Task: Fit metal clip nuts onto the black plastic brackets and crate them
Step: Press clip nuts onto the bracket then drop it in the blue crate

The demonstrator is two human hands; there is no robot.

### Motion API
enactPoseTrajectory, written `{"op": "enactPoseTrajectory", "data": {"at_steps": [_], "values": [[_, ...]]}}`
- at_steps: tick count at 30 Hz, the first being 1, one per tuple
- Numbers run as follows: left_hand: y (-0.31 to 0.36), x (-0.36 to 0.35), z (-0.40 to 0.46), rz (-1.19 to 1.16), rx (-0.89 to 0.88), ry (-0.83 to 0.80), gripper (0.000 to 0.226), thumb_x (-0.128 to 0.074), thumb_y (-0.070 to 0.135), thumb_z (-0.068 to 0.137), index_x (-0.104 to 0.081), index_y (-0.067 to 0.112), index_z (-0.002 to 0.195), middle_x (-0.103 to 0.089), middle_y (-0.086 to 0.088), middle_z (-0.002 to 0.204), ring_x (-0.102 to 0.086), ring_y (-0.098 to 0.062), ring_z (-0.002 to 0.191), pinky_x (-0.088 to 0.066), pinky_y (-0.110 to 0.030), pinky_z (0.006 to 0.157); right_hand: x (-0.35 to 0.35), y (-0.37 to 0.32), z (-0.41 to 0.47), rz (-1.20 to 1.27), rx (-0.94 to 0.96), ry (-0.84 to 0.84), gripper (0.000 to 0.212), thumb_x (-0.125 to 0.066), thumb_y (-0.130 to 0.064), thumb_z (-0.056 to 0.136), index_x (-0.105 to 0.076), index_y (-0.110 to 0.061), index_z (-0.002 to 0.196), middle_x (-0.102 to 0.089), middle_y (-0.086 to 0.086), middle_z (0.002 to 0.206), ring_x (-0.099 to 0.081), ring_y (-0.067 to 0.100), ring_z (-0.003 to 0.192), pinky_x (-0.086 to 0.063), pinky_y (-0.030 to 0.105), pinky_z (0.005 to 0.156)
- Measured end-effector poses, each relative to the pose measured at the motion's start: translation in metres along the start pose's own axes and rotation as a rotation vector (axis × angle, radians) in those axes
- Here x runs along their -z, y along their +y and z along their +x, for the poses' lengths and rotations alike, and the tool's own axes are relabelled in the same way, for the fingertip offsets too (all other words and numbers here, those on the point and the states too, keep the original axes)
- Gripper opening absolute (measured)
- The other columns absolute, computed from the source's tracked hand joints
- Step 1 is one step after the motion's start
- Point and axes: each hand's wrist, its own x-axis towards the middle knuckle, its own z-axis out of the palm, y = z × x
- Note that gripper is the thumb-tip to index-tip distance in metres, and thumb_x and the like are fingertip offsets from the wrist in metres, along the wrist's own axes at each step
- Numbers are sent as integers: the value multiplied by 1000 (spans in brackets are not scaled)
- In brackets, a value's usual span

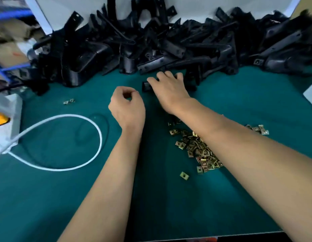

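Green counter (46,198): nearest, one loose clip nut (184,175) lies apart, just below the main heap of clip nuts (199,151), too many and too overlapped to count. A smaller cluster (257,129) of about five lies right of the forearm. One white cable (67,169) loops at left. Two further clip nuts (69,101) lie together beyond it. Left hand (127,106): fingers curled; whether it holds anything cannot be told. Right hand (169,89): fingers bent over one black bracket (146,85) on the counter, gripping it. Farthest, a pile of black brackets (169,46) spans the counter's back edge, uncountable.
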Motion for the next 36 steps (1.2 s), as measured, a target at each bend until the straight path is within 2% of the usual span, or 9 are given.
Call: {"op": "enactPoseTrajectory", "data": {"at_steps": [5,8,10,15,18,25,29,33,36], "values": [[2,-6,-2,-88,48,-181,33,-58,17,85,-65,20,117,-67,7,107,-70,-22,94,-56,-49,93,16,9,0,552,26,312,62,-66,1,90,-50,-13,148,-54,6,142,-47,25,136,-38,35,112],[7,-10,-5,-54,-205,-386,69,-68,11,85,-47,22,149,-50,1,145,-53,-20,132,-45,-45,111,42,9,-16,968,-11,537,50,-75,-14,90,-60,-12,137,-67,0,126,-63,12,119,-49,27,104],[11,-15,-7,-70,-366,-406,66,-74,11,83,-51,14,145,-55,-2,142,-51,-15,135,-47,-39,108,56,9,-25,1111,-25,500,41,-80,-22,87,-68,-14,125,-70,-6,112,-67,5,105,-55,27,94],[11,-23,-15,-367,-99,-374,24,-66,12,79,-72,9,102,-76,-1,96,-71,-16,92,-59,-42,87,61,21,-46,1179,3,324,25,-79,-22,90,-74,-11,112,-71,2,109,-69,12,101,-57,22,91],[8,-20,-9,-423,-75,-291,22,-59,5,80,-72,20,88,-71,14,79,-64,-1,80,-52,-26,81,58,42,-63,1005,-15,307,16,-77,-26,92,-73,-13,100,-72,-1,93,-68,9,81,-55,21,76],[-6,-11,3,142,-244,-357,50,-43,4,72,-76,29,100,-68,15,97,-60,-19,108,-46,-24,98,36,86,-107,640,122,-473,23,-90,-37,75,-74,-28,89,-73,-8,80,-63,0,65,-49,16,59],[-4,-16,-6,298,-352,-492,44,-45,18,82,-78,24,109,-68,7,121,-44,-16,122,-20,-2,98,23,82,-111,744,152,-441,15,-89,-30,78,-76,-28,84,-73,-11,75,-57,-3,58,-43,12,54],[-10,-20,-8,614,-433,-659,50,-57,41,91,-64,24,138,-49,-1,151,-28,-27,144,-18,-29,120,14,82,-115,846,118,-264,14,-84,-18,84,-72,-23,86,-73,-7,81,-63,3,65,-48,18,61],[-8,-21,-11,687,-434,-566,42,-60,44,94,-65,28,132,-55,-4,134,-34,-33,131,-28,-38,107,11,82,-115,978,58,-97,13,-80,-8,86,-68,-12,87,-71,-5,80,-65,10,70,-50,17,63]]}}
